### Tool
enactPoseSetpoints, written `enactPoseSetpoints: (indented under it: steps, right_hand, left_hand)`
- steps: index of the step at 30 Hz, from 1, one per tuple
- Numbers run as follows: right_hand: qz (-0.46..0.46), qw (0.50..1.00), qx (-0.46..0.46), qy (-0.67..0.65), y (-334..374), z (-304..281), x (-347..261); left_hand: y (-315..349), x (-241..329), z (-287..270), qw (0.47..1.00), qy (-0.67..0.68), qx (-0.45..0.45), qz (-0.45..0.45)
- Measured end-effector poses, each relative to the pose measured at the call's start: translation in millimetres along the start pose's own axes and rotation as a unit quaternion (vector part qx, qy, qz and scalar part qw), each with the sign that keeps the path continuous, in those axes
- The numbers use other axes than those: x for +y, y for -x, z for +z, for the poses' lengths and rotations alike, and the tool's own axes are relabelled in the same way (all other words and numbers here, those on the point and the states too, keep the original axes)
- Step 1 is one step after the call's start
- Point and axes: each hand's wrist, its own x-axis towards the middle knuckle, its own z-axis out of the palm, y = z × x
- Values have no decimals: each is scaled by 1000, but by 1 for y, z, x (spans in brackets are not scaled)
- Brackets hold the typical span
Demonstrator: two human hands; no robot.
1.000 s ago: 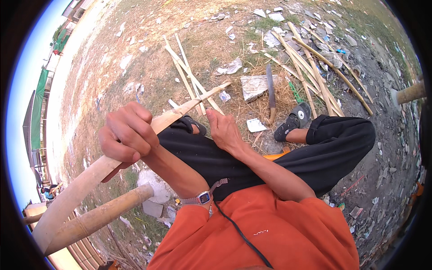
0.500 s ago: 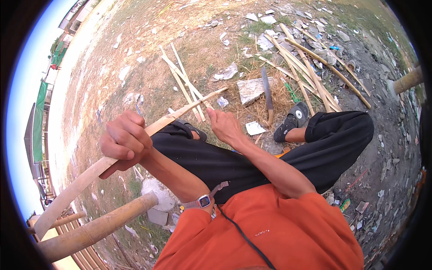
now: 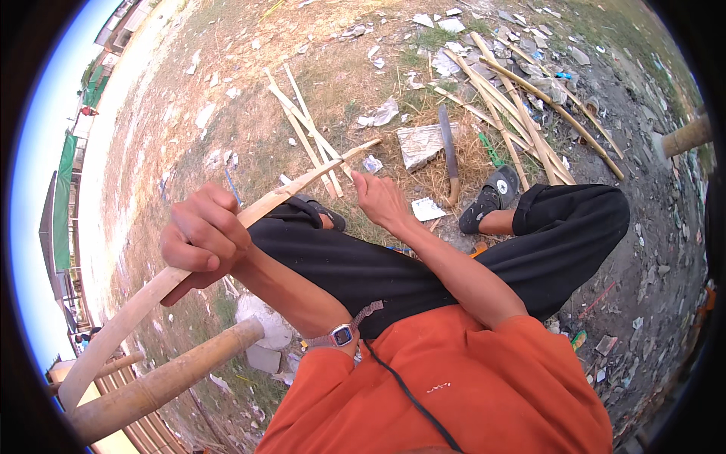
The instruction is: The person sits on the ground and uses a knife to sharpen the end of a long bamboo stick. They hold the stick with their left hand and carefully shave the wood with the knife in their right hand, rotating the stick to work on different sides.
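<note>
A long, pale bamboo strip runs from the lower left up to the middle of the head view. My left hand is closed around it, and its thin far end passes over my left foot. My right hand is held just right of that thin end, above my lap. Its fingers are curled with the thumb on top; whatever they may hold is hidden. Beyond my right hand a long knife with a wooden handle lies on dry grass, beside a flat whitish block.
Several split bamboo strips lie crossed ahead of my left foot. A bigger pile of bamboo sticks spreads ahead of my right foot. A thick bamboo pole stands out at the lower left; another pole is at the right edge. Litter covers the ground.
My left hand has shifted slightly left and down, still gripping the bamboo strip. My right hand has moved a little to the right, away from the strip's thin end.
</note>
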Motion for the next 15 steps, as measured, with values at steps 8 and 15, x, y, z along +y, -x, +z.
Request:
enactPoseSetpoints:
  steps: [8,15]
  right_hand:
    - [35,999,-24,10,-9,5,23]
    - [25,999,-25,-21,-9,0,9]
  left_hand:
    - [-6,-6,-2,998,21,-63,10]
    - [-6,-8,-6,996,26,-87,3]
